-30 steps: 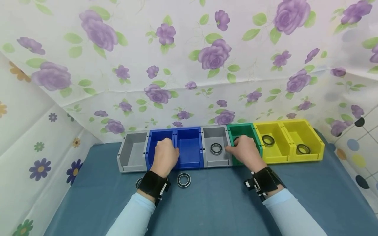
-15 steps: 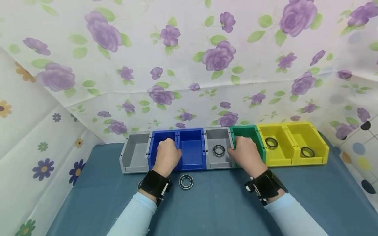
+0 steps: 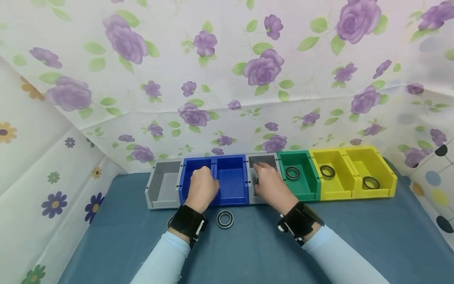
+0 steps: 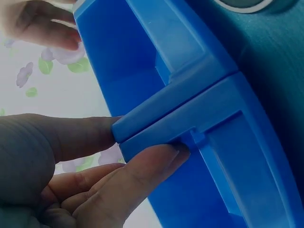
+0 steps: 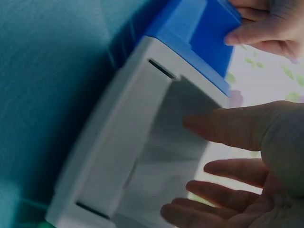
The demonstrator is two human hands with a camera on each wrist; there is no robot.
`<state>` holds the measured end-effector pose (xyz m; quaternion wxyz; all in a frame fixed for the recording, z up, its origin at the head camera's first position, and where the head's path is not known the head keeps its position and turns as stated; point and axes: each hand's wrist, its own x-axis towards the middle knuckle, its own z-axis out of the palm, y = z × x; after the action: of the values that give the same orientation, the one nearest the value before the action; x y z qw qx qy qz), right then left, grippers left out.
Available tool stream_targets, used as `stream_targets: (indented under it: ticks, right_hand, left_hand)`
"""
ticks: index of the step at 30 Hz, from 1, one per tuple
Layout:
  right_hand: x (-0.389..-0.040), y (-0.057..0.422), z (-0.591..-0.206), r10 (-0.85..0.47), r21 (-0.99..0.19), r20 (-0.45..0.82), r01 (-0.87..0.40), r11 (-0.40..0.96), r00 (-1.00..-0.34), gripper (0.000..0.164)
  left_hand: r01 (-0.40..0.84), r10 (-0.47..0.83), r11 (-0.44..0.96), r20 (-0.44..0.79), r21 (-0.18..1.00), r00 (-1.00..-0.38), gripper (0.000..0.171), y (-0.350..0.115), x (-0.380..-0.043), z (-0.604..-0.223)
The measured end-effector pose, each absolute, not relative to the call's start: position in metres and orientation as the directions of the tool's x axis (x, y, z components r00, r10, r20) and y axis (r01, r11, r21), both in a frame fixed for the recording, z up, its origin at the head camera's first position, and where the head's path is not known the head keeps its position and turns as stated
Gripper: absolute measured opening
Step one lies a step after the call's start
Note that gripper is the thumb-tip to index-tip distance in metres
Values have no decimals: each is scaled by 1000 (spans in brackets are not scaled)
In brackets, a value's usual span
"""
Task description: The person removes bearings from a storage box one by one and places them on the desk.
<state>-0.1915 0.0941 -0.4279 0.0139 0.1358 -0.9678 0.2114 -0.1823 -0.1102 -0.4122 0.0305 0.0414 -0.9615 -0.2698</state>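
Observation:
My left hand is at the seam between the left blue bin and the right blue bin. In the left wrist view, its thumb and fingers straddle the adjoining blue walls and pinch them. My right hand reaches over the middle grey bin, covering most of it. The right wrist view shows its fingers spread apart, with nothing between them. Just right of that hand, a ring-shaped ball bearing lies in the green bin.
Two joined yellow bins at the right each hold a bearing. Another grey bin ends the row at the left. On the blue cloth lie a bearing and another mostly hidden by my left wrist. A floral sheet hangs behind.
My right hand has moved left from the green bin to over the middle grey bin, uncovering the bearing in the green bin. My left hand stays at the blue bins.

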Motion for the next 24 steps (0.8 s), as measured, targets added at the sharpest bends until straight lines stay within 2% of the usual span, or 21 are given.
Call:
stream_targets:
  ticks: [6, 13, 24]
  right_hand:
    - [-194, 92, -442, -244, -354, 11, -232, 906, -970, 61]
    - [-198, 92, -454, -238, -317, -21, -219, 923, -971, 40]
    - [-203, 88, -458, -194, -284, -82, -164, 945, -977, 41]
  left_hand:
    - [-67, -98, 853, 34, 517, -995, 13, -110, -184, -414]
    - [-72, -94, 849, 15, 524, -995, 13, -110, -184, -412]
    - [-82, -101, 855, 9, 512, -995, 14, -110, -184, -411]
